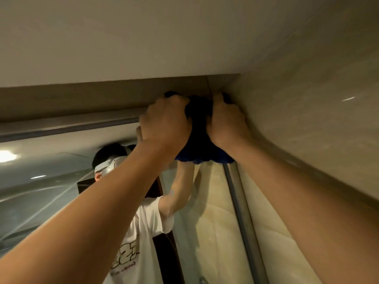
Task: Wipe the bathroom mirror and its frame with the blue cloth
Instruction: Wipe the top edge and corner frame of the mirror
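Head view: left hand (165, 119) and right hand (225, 123) both fisted on blue cloth (202, 140), bunched against top right corner of mirror frame (67, 128), likely to work the corner joint. Mirror (41, 191) below frame; tiled wall (307, 119) right of frame, ceiling (143, 37) above.

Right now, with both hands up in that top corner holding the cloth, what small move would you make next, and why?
Probably slide the blue cloth leftward along the top frame rail. Both the left hand and the right hand press it bunched into the upper right corner of the mirror, so the corner is being covered, while the rail to the left lies bare of the cloth.
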`<state>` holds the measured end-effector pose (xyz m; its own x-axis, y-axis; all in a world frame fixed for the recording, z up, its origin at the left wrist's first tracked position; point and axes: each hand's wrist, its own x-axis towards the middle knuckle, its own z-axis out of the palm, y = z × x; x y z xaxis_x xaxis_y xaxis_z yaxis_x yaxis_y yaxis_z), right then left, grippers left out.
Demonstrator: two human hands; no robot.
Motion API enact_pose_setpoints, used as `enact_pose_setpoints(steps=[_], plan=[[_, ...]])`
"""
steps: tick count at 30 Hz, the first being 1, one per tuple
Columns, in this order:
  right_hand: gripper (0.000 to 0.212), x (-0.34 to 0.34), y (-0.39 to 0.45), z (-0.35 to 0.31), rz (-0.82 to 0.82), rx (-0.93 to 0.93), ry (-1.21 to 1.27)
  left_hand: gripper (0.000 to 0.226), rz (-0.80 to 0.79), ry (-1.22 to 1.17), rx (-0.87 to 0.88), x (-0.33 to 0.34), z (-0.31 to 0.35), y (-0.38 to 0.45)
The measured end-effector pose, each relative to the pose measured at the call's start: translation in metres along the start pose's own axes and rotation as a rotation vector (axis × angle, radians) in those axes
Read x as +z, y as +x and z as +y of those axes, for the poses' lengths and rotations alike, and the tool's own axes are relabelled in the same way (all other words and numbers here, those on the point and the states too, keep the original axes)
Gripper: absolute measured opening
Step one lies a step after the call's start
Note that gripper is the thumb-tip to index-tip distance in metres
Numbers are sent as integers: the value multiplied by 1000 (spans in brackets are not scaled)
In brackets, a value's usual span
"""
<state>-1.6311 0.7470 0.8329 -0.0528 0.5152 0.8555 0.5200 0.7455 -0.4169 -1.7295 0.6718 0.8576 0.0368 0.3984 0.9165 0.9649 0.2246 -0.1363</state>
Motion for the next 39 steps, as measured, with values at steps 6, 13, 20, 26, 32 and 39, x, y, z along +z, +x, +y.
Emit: enact_pose_setpoints(steps=[6,13,20,26,32,39], plan=[[36,-39,-10,-11,-45,-45,-215,40,-43,-103,-25,-7,2,-10],[43,-65,-34,-8,165,-252,-590,28,200,-995,-349,23,57,-57],[41,-54,-23,0,135,-389,-670,43,157,-999,-500,59,87,-37],[29,-29,-3,2,119,-425,-654,23,-13,-732,-361,59,71,-34],[30,-25,-5,8,99,-405,-590,12,7,-769,-326,61,71,-42],[35,-17,-36,21,52,-407,-608,9,-57,-800,-356,70,73,-70]])
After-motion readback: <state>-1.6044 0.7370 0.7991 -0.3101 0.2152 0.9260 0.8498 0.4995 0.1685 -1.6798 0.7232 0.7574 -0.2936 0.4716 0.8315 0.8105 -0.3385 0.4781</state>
